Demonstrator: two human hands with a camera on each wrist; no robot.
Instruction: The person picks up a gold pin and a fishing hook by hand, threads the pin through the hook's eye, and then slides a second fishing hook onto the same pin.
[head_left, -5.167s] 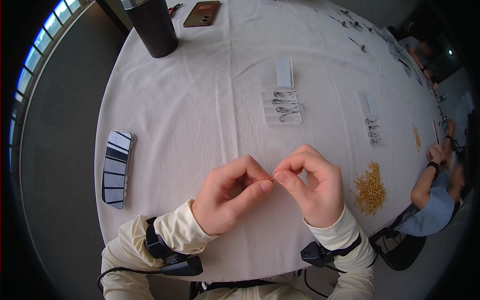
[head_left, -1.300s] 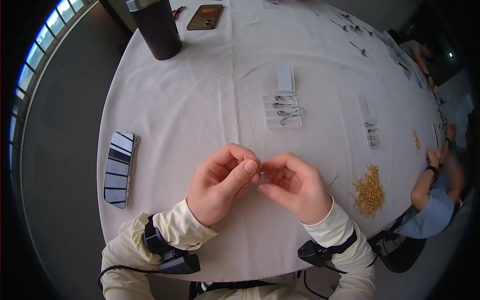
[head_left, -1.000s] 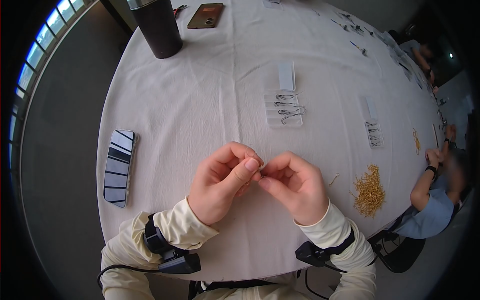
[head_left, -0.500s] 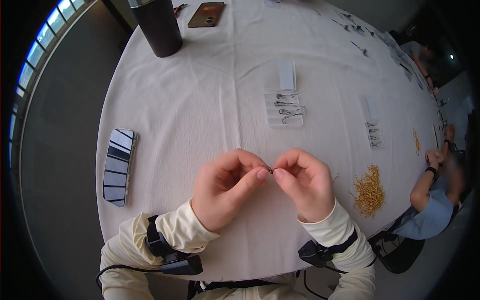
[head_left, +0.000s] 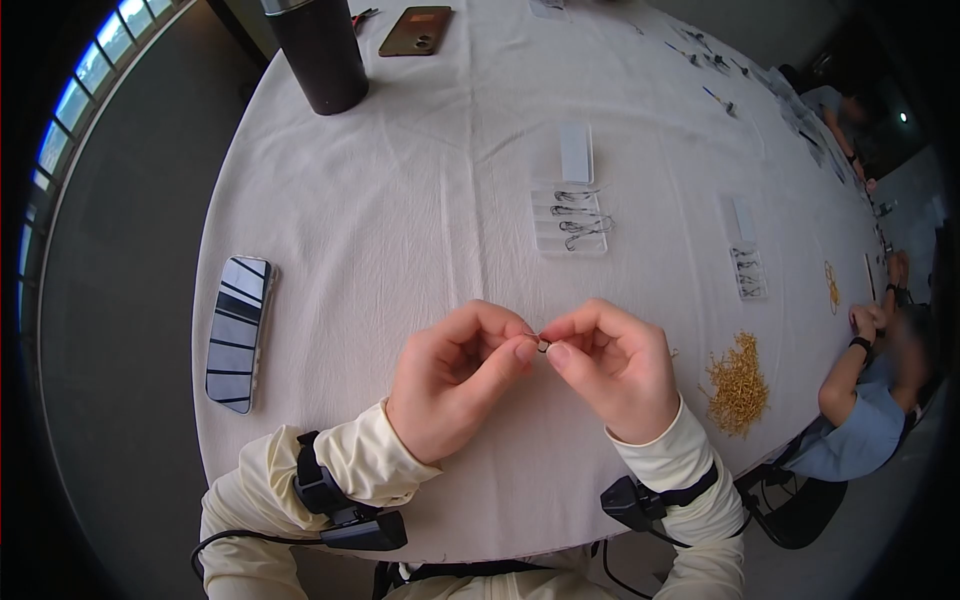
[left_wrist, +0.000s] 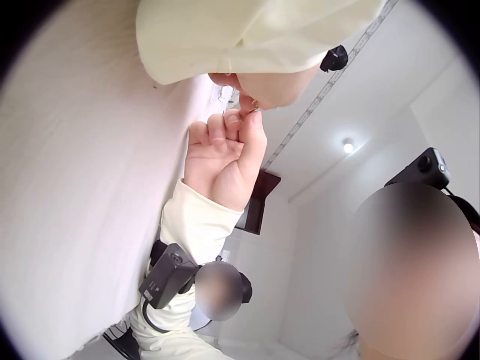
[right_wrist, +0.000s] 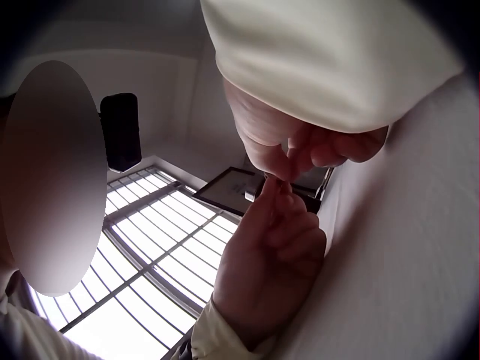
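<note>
Both hands meet above the white cloth in the head view. Between the thumb and forefinger of my left hand (head_left: 455, 375) is pinched one side of a small dark hook-like piece (head_left: 544, 346). My right hand (head_left: 620, 370) pinches its other side, fingertips almost touching the left ones. The piece is too small to make out fully. In the left wrist view a bit of gold shows at the fingertips of the right hand (left_wrist: 225, 157). A pile of gold pieces (head_left: 738, 385) lies right of the right hand.
Ahead is a clear compartment box (head_left: 570, 240) with dark hooks, its lid (head_left: 576, 153) behind. A similar smaller box (head_left: 748, 272) stands farther right. A phone (head_left: 238, 335) lies left; a dark tumbler (head_left: 318, 60) and brown phone (head_left: 415, 32) are at the back. Another person (head_left: 860, 400) sits at right.
Since about a second ago both hands have shifted slightly right, fingertips now facing each other around the small piece. Earlier the left fingers held it with a gold bit showing.
</note>
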